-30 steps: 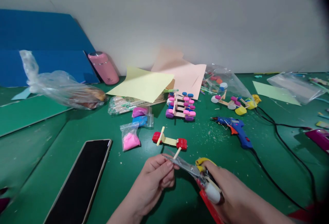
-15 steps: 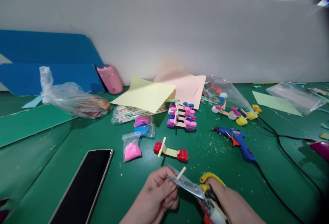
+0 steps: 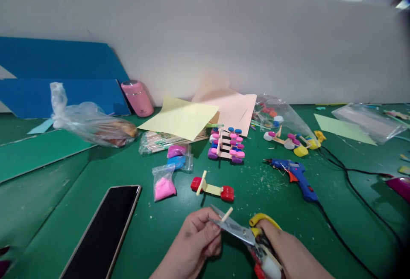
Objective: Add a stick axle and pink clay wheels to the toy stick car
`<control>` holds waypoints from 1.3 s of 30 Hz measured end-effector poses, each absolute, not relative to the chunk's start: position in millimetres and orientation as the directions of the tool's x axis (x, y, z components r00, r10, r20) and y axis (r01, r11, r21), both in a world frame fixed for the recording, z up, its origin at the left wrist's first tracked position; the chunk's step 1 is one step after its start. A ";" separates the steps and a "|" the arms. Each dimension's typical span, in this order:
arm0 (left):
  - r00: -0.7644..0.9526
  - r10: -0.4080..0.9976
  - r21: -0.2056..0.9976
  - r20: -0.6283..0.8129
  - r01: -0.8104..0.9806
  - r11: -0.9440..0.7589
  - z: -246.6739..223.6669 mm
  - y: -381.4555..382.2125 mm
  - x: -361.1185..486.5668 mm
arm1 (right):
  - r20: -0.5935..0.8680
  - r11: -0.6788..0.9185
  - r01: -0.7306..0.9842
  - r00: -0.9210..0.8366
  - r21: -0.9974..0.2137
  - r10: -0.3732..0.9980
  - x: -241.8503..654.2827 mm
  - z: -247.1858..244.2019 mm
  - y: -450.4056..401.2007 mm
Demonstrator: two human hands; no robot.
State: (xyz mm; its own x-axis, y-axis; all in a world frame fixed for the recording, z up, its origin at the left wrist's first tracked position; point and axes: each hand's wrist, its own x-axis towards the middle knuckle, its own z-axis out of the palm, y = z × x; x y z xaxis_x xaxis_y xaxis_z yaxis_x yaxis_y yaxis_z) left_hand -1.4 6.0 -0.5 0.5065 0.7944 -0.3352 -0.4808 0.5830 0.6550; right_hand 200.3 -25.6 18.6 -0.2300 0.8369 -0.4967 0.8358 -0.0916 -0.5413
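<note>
My left hand [image 3: 201,238] is closed in a pinch on a short pale wooden stick [image 3: 226,214], low in the middle of the view. The stick's upper end pokes up between the parted blades of the scissors [image 3: 237,231]. Yellow-handled, the scissors are gripped in my right hand [image 3: 278,245], along with something white and red beneath that I cannot make out. Just beyond my hands, a small model with red ends [image 3: 212,189] and an upright pale stick rests on the green table [image 3: 256,193].
A phone [image 3: 104,232] lies left, near clay bags [image 3: 164,186]. Small coloured models [image 3: 226,146] stand behind the red one. To the right are a blue glue gun [image 3: 296,175] and its black cable [image 3: 339,229]. Paper sheets [image 3: 182,117] and a pink bottle [image 3: 137,98] are farther back.
The stick's upper end has shifted very slightly right. Both hands keep nearly the same place and hold.
</note>
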 end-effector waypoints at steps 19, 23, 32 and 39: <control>0.361 0.887 0.821 -0.288 -0.383 0.423 -0.2 6.9 -1.3 | -0.437 -0.096 0.807 -0.212 -0.583 0.874 194.6 24.0 -23.0; 0.469 0.837 0.722 -0.281 -0.472 0.507 0.7 4.5 -0.9 | -0.441 -0.071 0.808 -0.243 -0.585 0.864 194.9 21.3 -24.1; 0.390 0.876 0.783 -0.284 -0.433 0.447 0.7 5.0 1.4 | -0.445 -0.100 0.781 -0.241 -0.617 0.862 199.6 24.7 -26.4; 0.487 0.825 0.731 -0.287 -0.445 0.517 1.3 4.8 -0.9 | -0.430 -0.064 0.822 -0.228 -0.565 0.873 198.4 19.3 -29.9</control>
State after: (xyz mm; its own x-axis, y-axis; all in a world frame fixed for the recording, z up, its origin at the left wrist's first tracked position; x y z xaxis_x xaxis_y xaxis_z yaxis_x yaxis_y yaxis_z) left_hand -0.9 4.8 1.3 0.4871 0.8248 -0.2871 -0.4454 0.5174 0.7307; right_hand 198.4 -29.9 19.3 -0.2285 0.8732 -0.4304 0.8224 -0.0635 -0.5654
